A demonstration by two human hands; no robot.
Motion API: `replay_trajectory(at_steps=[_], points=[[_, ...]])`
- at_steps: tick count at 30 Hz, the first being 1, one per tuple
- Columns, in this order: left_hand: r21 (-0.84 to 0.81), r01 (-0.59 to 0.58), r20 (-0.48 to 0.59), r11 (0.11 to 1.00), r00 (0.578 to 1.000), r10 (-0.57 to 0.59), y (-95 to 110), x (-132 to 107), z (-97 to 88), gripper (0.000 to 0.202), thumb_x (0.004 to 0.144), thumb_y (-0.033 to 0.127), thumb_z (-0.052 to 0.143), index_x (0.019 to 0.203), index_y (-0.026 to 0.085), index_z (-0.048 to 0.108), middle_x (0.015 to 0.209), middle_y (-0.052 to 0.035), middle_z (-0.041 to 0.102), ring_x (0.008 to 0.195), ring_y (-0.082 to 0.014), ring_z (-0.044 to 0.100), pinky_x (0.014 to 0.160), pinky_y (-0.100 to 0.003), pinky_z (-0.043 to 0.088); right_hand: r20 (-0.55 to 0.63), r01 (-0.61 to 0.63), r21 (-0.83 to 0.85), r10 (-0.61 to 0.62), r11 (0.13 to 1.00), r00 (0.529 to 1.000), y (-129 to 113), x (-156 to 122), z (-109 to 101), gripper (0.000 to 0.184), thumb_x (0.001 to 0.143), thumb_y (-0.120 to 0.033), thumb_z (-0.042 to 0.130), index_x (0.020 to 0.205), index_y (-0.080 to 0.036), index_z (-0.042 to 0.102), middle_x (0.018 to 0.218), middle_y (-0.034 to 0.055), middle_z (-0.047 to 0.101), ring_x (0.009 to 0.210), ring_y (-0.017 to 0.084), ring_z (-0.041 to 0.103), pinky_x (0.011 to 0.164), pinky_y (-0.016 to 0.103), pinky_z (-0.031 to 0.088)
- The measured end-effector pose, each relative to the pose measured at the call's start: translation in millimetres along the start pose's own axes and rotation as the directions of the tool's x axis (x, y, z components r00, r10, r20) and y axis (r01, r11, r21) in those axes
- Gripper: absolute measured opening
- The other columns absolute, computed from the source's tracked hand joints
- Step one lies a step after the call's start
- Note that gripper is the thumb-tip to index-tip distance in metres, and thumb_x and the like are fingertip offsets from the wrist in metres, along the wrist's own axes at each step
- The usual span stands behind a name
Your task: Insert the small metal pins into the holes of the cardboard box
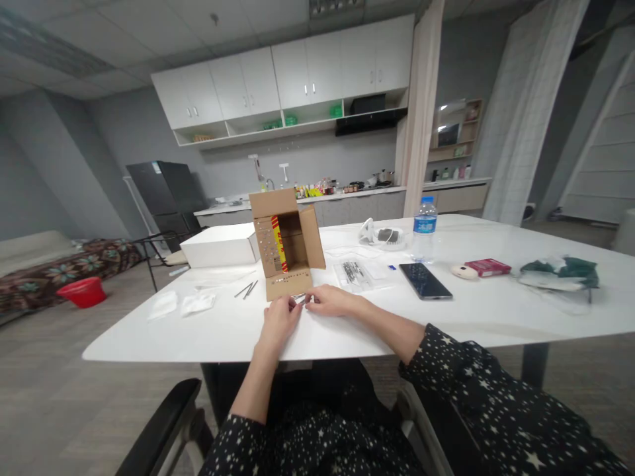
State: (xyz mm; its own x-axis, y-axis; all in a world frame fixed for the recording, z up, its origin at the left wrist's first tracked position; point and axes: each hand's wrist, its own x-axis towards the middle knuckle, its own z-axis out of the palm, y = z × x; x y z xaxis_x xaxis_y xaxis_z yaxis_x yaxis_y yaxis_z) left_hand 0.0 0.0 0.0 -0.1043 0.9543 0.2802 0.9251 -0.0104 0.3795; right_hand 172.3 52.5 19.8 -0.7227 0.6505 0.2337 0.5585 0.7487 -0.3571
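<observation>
Just in front of the open cardboard box (pixel 292 248), my left hand (pixel 280 320) and my right hand (pixel 331 301) are close together on the white table. Between their fingertips shows a slim metal piece (pixel 299 298), too small for me to tell its kind. The fingers of both hands are closed around its ends. Small shiny bits (pixel 290 278) dot the box's lower flap and its left flap. Left of the box lie thin metal rods (pixel 247 289). To the right, a clear plastic pack (pixel 358 274) holds several dark, slender pieces.
Crumpled white tissues (pixel 198 303) and a white box (pixel 218 246) are at the left. On the right are a phone (pixel 425 281), a water bottle (pixel 424 228), a dark red packet (pixel 489 267) and a green bundle (pixel 570 272). A white cabled device (pixel 381 236) stands behind.
</observation>
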Motion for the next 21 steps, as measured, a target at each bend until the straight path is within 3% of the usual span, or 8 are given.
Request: replay_trajectory(at_steps=[14,21], points=[[0.106,-0.042,0.021,0.994,0.999,0.040,-0.8,-0.3,3.2,0.029,0.095,0.032,0.038,0.095,0.013,0.060,0.100,-0.0171,0.067,0.103,-0.0275,0.061,0.083,-0.036,0.041,-0.002,0.011,0.001,-0.011,1.000,1.000,1.5,0.5,1.2,0.026,0.085,-0.031,0.055,0.102,-0.017,0.069,0.087,0.0078,0.071,0.080,0.019,0.063,0.067,0.024,0.040],[-0.122,-0.032,-0.082,0.992,0.996,0.022,0.6,-2.5,-3.3,0.023,0.094,0.030,0.041,0.090,0.017,0.058,0.089,-0.0110,0.070,0.089,-0.0231,0.065,0.075,-0.031,0.043,0.003,0.008,0.006,-0.008,1.000,1.000,-0.5,-0.2,-0.6,0.026,0.084,-0.030,0.055,0.102,-0.018,0.070,0.086,0.0068,0.071,0.080,0.019,0.063,0.067,0.024,0.040]])
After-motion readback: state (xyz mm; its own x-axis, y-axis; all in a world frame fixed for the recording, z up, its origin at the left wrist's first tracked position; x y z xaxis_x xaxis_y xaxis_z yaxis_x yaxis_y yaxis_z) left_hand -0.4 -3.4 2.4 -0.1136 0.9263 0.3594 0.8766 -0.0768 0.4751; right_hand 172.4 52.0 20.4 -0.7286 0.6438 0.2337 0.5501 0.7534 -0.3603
